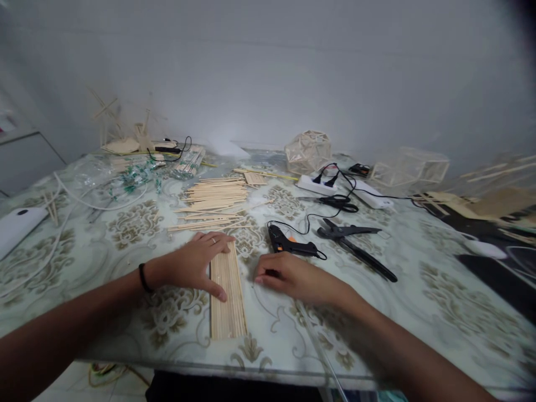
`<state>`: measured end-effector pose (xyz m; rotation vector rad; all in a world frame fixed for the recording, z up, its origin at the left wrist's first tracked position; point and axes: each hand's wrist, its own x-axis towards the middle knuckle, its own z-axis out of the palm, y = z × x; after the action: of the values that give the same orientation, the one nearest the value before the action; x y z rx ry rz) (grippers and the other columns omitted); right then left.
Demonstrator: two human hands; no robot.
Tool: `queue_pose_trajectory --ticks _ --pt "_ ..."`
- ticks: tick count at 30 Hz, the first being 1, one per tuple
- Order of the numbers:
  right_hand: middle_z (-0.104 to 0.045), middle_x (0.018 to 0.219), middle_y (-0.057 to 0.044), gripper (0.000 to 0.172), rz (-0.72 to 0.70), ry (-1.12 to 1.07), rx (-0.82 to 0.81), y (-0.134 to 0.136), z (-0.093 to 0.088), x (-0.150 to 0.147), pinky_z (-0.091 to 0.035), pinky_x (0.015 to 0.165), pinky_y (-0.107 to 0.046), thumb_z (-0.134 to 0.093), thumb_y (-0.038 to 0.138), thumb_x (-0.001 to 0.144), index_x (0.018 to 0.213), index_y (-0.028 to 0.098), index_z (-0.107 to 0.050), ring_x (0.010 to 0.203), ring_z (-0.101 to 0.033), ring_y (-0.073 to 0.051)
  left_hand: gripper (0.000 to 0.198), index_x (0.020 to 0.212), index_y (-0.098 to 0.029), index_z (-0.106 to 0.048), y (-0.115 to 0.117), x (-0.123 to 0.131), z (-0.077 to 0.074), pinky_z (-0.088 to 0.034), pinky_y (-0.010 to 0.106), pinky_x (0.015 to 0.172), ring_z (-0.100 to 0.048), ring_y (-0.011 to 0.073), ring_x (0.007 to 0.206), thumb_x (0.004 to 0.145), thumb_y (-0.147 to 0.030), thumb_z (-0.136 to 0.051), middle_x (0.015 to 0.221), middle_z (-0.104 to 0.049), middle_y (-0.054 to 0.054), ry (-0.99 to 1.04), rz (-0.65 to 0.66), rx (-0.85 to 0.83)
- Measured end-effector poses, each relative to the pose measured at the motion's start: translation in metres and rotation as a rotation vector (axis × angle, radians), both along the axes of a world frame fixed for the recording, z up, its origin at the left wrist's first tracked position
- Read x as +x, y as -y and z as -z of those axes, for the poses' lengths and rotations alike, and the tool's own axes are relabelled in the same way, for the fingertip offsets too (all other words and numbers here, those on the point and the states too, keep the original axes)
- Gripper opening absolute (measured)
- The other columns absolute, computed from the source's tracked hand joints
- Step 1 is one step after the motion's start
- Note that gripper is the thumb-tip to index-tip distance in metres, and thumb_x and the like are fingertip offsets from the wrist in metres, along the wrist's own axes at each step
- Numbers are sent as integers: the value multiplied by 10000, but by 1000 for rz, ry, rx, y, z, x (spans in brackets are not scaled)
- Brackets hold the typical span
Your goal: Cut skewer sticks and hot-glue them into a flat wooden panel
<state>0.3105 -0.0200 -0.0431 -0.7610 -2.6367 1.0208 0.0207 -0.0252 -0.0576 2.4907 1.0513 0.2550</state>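
A flat panel of wooden sticks laid side by side (pixel 228 304) lies on the patterned tablecloth near the front edge. My left hand (pixel 190 267) rests flat on the panel's far left part, fingers stretched out, thumb lying across the sticks. My right hand (pixel 288 276) lies on the cloth just right of the panel, fingers curled down and close together, with nothing visible in them. A black and orange glue gun (pixel 291 244) lies right beyond my right hand, not touched.
A pile of loose wooden sticks (pixel 211 204) lies beyond the panel. Black pliers (pixel 355 245), scissors (pixel 341 202), a white power strip (pixel 316 184) with cables and stick-frame models (pixel 307 151) stand at the right back. A white device (pixel 17 226) lies far left.
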Motion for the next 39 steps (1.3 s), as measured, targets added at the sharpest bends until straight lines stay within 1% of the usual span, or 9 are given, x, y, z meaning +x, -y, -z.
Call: queue_pose_trajectory --ticks 4,7,12,14,17,21,27,36,39 --pt "-666 837 -38 266 7 14 4 0 -1 0 -459 718 -283 -540 337 1035 852 184 -657 750 -612 -170 1048 1508 -211 -449 0 0 1 -281 579 1203 -388 416 1496 692 -770 -799 1615 -447 190 -5 -2 5" --pt "-665 838 -35 246 8 21 2 1 -1 0 -454 716 -282 -549 317 1026 847 184 -651 749 -608 -168 1031 1498 -211 -461 0 0 1 -281 573 1206 -380 412 1500 697 -767 -797 1625 -435 184 -9 2 6" --pt "-660 844 -38 260 7 29 -15 0 0 0 -447 720 -276 -548 332 1029 850 174 -650 752 -599 -161 983 1467 -236 -499 0 -1 1 -269 562 1214 -377 407 1500 698 -770 -796 1622 -447 164 6 1 12" --pt "-662 845 -41 262 5 19 -18 0 0 1 -446 720 -274 -545 334 1030 855 171 -654 750 -597 -159 1011 1484 -231 -484 0 -1 1 -270 567 1211 -379 412 1497 692 -775 -796 1618 -449 170 2 -2 7" --pt "-678 865 -47 237 6 10 -27 1 0 1 -453 735 -273 -542 311 1028 887 169 -669 768 -608 -161 1068 1526 -234 -440 0 -1 2 -266 578 1212 -382 416 1494 683 -785 -796 1612 -456 172 6 -7 5" --pt "-703 897 -49 194 28 24 -45 1 -1 0 -458 744 -274 -545 282 1017 957 170 -691 786 -620 -165 1005 1473 -237 -497 -1 -2 4 -267 578 1211 -379 415 1496 687 -790 -791 1623 -445 164 8 6 19" --pt "-697 880 -43 201 61 60 -64 2 0 -1 -449 702 -270 -558 305 1009 1017 168 -706 747 -604 -162 1055 1520 -234 -442 -1 -2 4 -288 573 1199 -389 412 1490 691 -784 -793 1607 -462 171 5 2 22" --pt "-697 867 -41 207 65 54 -66 2 -2 -1 -445 690 -268 -566 317 1006 1003 167 -709 735 -597 -159 1001 1470 -233 -495 0 -1 1 -276 602 1199 -380 429 1489 693 -795 -783 1623 -439 174 -5 -1 -1" --pt "-702 875 -48 226 63 55 -69 2 -3 -1 -448 696 -275 -560 331 1011 1014 164 -712 741 -601 -165 1031 1499 -236 -468 0 -1 1 -279 587 1203 -382 419 1491 693 -797 -782 1623 -439 177 -4 5 9"
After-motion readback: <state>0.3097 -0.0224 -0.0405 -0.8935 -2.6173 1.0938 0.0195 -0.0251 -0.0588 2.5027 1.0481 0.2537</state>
